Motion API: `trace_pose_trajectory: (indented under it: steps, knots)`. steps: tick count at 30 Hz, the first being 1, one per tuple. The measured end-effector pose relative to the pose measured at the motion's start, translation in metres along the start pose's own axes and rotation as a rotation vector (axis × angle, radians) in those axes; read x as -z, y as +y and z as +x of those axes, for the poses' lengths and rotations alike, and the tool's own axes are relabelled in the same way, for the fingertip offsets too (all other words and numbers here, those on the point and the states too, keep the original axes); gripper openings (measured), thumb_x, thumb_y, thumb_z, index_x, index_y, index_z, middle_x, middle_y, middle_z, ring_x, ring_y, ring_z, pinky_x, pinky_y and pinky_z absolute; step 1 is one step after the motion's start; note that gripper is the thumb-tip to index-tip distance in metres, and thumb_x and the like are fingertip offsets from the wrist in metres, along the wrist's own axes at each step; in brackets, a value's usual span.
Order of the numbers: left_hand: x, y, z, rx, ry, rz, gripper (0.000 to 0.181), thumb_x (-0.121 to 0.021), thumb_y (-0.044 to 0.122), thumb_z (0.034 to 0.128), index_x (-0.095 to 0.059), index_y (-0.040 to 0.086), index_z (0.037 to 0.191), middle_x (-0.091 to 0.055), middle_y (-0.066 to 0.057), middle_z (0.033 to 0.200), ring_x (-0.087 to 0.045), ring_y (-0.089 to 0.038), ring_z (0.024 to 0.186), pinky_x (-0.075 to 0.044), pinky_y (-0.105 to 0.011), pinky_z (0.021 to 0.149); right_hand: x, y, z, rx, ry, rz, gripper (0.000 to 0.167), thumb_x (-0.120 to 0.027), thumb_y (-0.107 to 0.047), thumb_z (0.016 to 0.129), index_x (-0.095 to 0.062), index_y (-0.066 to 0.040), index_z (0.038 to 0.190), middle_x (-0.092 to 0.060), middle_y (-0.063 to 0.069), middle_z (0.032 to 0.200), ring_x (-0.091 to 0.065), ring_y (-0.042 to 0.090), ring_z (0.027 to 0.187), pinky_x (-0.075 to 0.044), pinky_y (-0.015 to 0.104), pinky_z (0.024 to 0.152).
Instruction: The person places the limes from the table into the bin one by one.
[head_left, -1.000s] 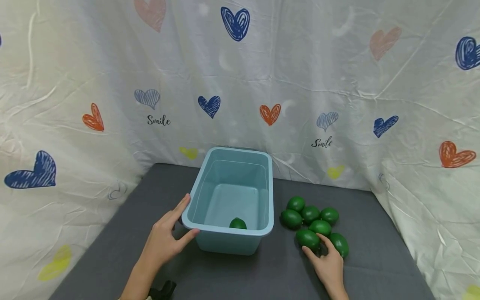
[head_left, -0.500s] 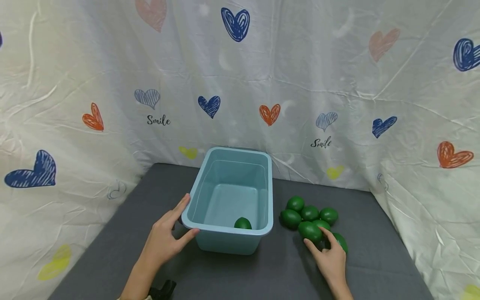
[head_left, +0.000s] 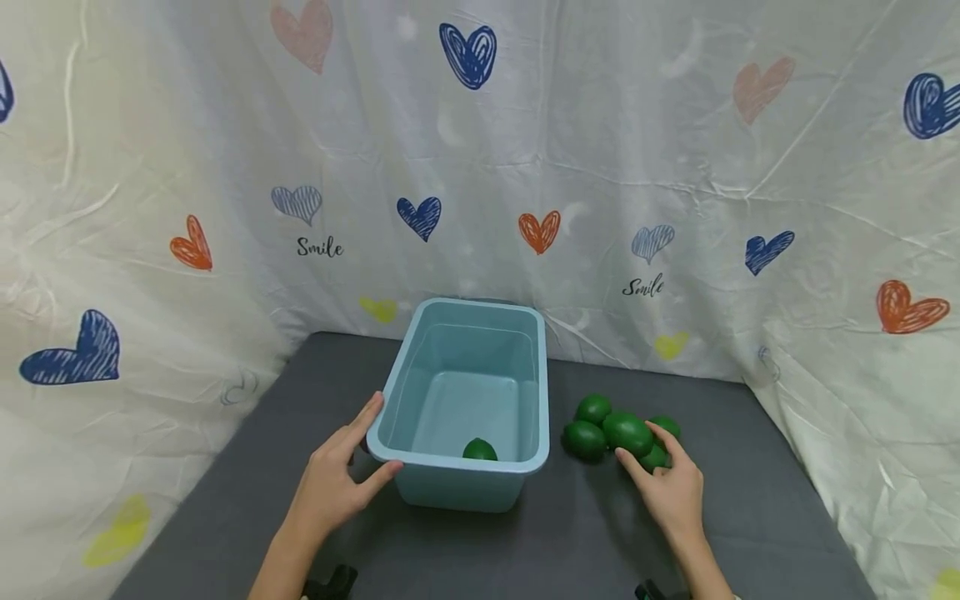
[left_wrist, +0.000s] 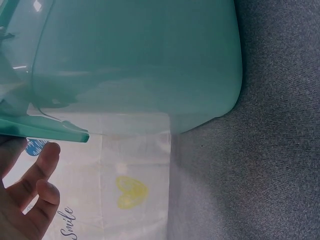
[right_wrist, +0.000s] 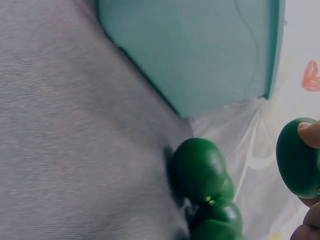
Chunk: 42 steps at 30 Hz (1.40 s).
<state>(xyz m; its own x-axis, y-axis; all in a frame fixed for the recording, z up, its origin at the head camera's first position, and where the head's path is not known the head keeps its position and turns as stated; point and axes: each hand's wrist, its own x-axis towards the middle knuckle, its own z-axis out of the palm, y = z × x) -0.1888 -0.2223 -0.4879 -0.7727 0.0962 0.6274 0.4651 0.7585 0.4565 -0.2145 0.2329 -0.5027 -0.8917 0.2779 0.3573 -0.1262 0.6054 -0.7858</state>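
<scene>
The right hand (head_left: 673, 492) pinches a deep green, smooth-skinned, oval fruit (head_left: 627, 432) between thumb and fingers, keeping it off the table (head_left: 555, 542) and apart from the pile, as the right wrist view shows. Its colour is even, its surface has a soft sheen, its ends are rounded, and a small paler nub shows near one end, beside the fingers. Just beyond and to the left of the right hand sit more green oval fruits of the same kind (head_left: 583, 440), close together; they shine brighter in the wrist view, and one bears a small yellowish stem mark. The held fruit hides part of this group in the head view.

The left hand (head_left: 335, 475), thumb and fingers spread wide, touches the nearest corner of a pale blue, rectangular plastic bin (head_left: 461, 487), which stands between the hands and beyond them. Inside, one more green fruit (head_left: 480, 451) shows partly above the near rim.
</scene>
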Motion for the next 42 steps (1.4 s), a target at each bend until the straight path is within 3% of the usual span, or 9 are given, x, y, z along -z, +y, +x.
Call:
trace_pose_trajectory:
  steps: [4, 6, 8, 11, 15, 18, 19, 31, 42]
  knots:
    - [-0.002, 0.001, -0.001, 0.013, 0.002, 0.002, 0.094, -0.091, 0.032, 0.0819, -0.046, 0.018, 0.163, -0.058, -0.006, 0.156, -0.047, -0.006, 0.081, -0.040, -0.025, 0.064, 0.003, -0.005, 0.008, 0.016, -0.002, 0.006, 0.064, -0.090, -0.032, 0.087, -0.067, -0.011, 0.143, -0.056, 0.006, 0.058, -0.028, 0.006, 0.033, -0.034, 0.028, 0.039]
    - [-0.002, 0.001, -0.002, 0.018, 0.002, 0.005, 0.093, -0.091, 0.032, 0.0818, -0.047, 0.018, 0.163, -0.058, -0.006, 0.156, -0.047, -0.006, 0.080, -0.040, -0.025, 0.064, 0.004, -0.008, 0.011, 0.018, -0.005, 0.019, 0.064, -0.090, -0.032, 0.088, -0.066, -0.011, 0.143, -0.040, 0.001, 0.044, -0.026, 0.006, 0.033, -0.033, 0.028, 0.038]
    - [-0.002, 0.001, -0.001, 0.020, 0.003, 0.005, 0.093, -0.092, 0.032, 0.0817, -0.047, 0.018, 0.162, -0.058, -0.005, 0.156, -0.048, -0.006, 0.080, -0.041, -0.025, 0.064, 0.006, -0.011, 0.013, 0.020, 0.000, 0.032, 0.063, -0.089, -0.032, 0.088, -0.066, -0.012, 0.144, -0.036, -0.004, 0.041, -0.026, 0.007, 0.032, -0.033, 0.028, 0.038]
    - [-0.002, 0.000, 0.000, 0.018, 0.004, 0.008, 0.094, -0.092, 0.032, 0.0816, -0.047, 0.019, 0.163, -0.058, -0.005, 0.156, -0.046, -0.004, 0.081, -0.041, -0.025, 0.064, 0.007, -0.017, 0.017, 0.032, 0.018, 0.052, 0.061, -0.088, -0.032, 0.089, -0.066, -0.013, 0.143, -0.038, 0.001, 0.042, -0.027, 0.007, 0.032, -0.033, 0.028, 0.037]
    - [-0.001, 0.000, 0.000, 0.013, 0.007, 0.008, 0.094, -0.092, 0.032, 0.0815, -0.046, 0.020, 0.163, -0.058, -0.004, 0.157, -0.046, -0.002, 0.081, -0.041, -0.025, 0.064, 0.009, -0.024, 0.022, 0.058, 0.035, 0.073, 0.059, -0.087, -0.032, 0.091, -0.066, -0.015, 0.143, -0.072, 0.014, 0.087, -0.029, 0.007, 0.032, -0.033, 0.028, 0.038]
    - [-0.001, -0.001, 0.000, 0.008, 0.007, 0.008, 0.095, -0.092, 0.032, 0.0814, -0.046, 0.020, 0.163, -0.057, -0.004, 0.157, -0.046, -0.002, 0.082, -0.041, -0.025, 0.064, 0.009, -0.028, 0.027, 0.077, 0.042, 0.093, 0.059, -0.087, -0.031, 0.091, -0.066, -0.015, 0.144, -0.069, 0.017, 0.130, -0.028, 0.006, 0.032, -0.031, 0.027, 0.038]
    - [-0.001, -0.001, 0.000, 0.007, 0.007, 0.007, 0.095, -0.092, 0.031, 0.0813, -0.046, 0.020, 0.163, -0.057, -0.004, 0.157, -0.046, -0.002, 0.082, -0.041, -0.025, 0.064, 0.009, -0.030, 0.028, 0.082, 0.044, 0.098, 0.059, -0.087, -0.030, 0.091, -0.066, -0.015, 0.144, -0.069, 0.017, 0.133, -0.028, 0.005, 0.032, -0.031, 0.027, 0.038]
    - [-0.001, 0.000, 0.000, 0.008, 0.004, 0.009, 0.094, -0.092, 0.031, 0.0808, -0.047, 0.018, 0.162, -0.058, -0.005, 0.156, -0.047, -0.003, 0.082, -0.041, -0.025, 0.064, 0.009, -0.045, 0.036, 0.096, 0.058, 0.129, 0.059, -0.089, -0.031, 0.089, -0.067, -0.019, 0.142, -0.068, 0.014, 0.136, -0.028, 0.002, 0.031, -0.028, 0.026, 0.038]
    - [-0.001, 0.000, -0.001, 0.003, 0.006, -0.001, 0.095, -0.092, 0.030, 0.0809, -0.046, 0.019, 0.163, -0.060, -0.005, 0.154, -0.053, -0.014, 0.082, -0.041, -0.025, 0.064, 0.004, -0.056, 0.040, 0.117, 0.062, 0.175, 0.058, -0.089, -0.030, 0.089, -0.068, -0.017, 0.141, -0.068, 0.013, 0.136, -0.028, 0.002, 0.031, -0.029, 0.024, 0.037]
